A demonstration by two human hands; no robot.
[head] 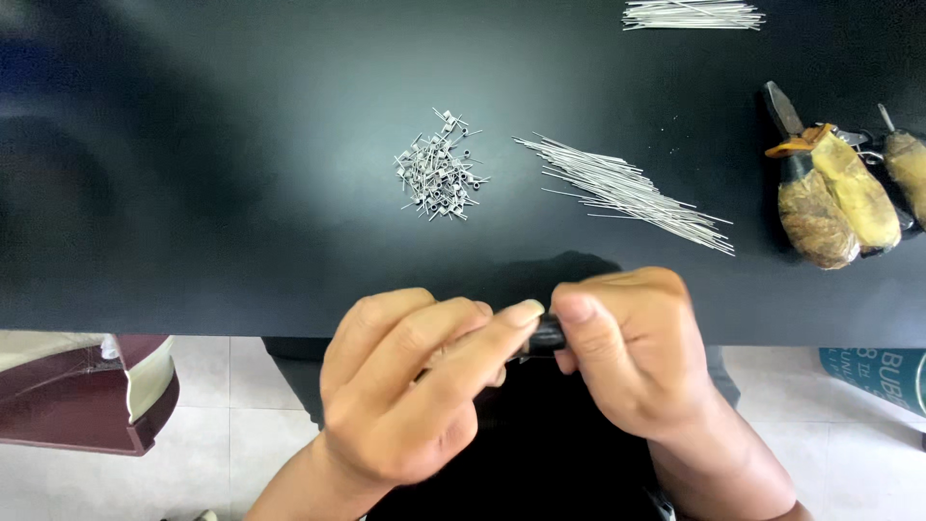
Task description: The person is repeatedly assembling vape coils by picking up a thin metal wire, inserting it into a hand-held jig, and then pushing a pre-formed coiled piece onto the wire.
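Lower centre of frame: left hand (410,386) and right hand (632,352), fingers of both pinched on small black tool (547,335), just below bench (241,193) edge. Centre: heap of small wire coils (439,169). Right of it: fanned straight wires (627,190). Far right: pliers with wrapped handles (830,188).

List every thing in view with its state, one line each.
Left hand: closed around a small black tool.
Right hand: pinching small black tool.
Pile of small bent wire pieces: heaped, untouched.
Fan of straight thin wires: loose, spread.
Yellow-wrapped pliers: lying unused.
Far wire bundle: gathered.
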